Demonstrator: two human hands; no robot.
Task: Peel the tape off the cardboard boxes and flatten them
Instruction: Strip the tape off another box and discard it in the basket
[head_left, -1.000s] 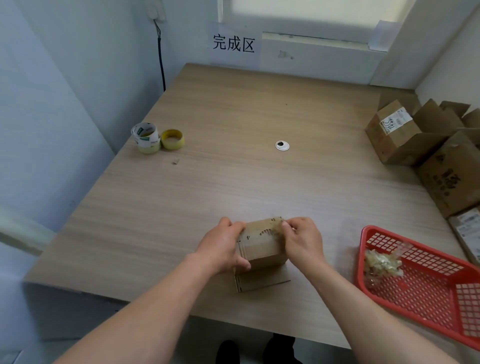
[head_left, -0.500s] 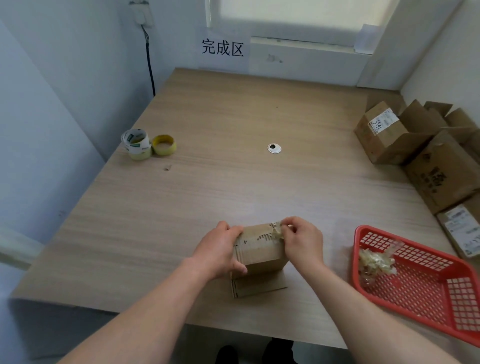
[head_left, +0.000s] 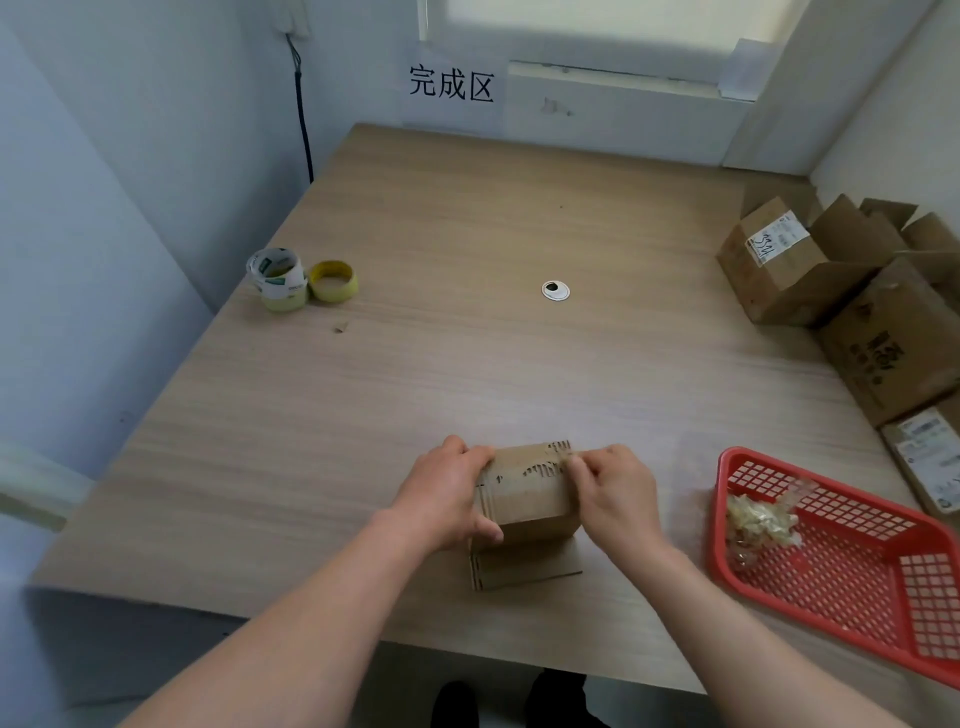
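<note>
Small cardboard box (head_left: 527, 493) at near table (head_left: 467, 374) edge, clamped by left hand (head_left: 447, 499), fingers wrapped round its left side. Right hand (head_left: 615, 493) fingertips (head_left: 574, 464) pinched shut at the far right top corner, apparently on a tape end; tape itself hard to make out. Best: pull low and slow along the seam, left hand bracing. Red basket (head_left: 841, 597) right of that hand takes scraps.

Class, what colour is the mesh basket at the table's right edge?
Red, seen in the head view: the basket has a grid-pattern wall.
</note>
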